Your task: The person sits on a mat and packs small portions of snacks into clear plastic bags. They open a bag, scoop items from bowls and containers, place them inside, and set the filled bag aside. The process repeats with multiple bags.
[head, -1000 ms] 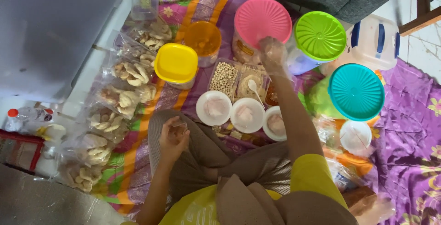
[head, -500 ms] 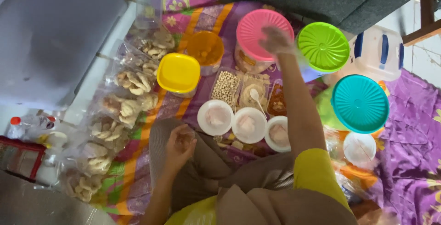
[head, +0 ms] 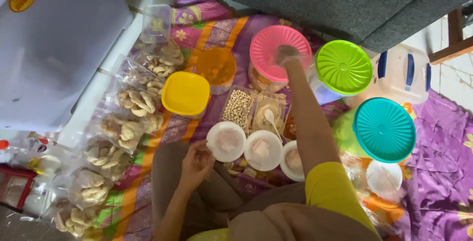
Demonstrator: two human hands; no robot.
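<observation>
My right hand (head: 287, 54) reaches forward and sits on the right part of a round pink lid (head: 268, 49) that covers a tub; the hand is blurred and its fingers are bunched on the lid. My left hand (head: 197, 161) rests on my knee with the fingers curled and nothing visible in them. It is just left of a small white round bowl (head: 225, 141). Two more white bowls (head: 263, 150) (head: 292, 161) stand in a row beside it. Behind them are a clear box of pale beans (head: 238, 107) and a box holding a white spoon (head: 269, 117).
A yellow lidded tub (head: 185, 93), an orange tub (head: 216, 66), a green lid (head: 343, 66) and a teal lid (head: 384, 129) stand on the patterned purple cloth (head: 438, 182). Bags of crackers (head: 132, 104) line the left. A grey sofa edge (head: 345, 0) is behind and a white box (head: 54, 44) at left.
My left hand has moved from my lap forward to the edge of the nearest white bowl. My right hand stays on the pink lid. The view has shifted slightly.
</observation>
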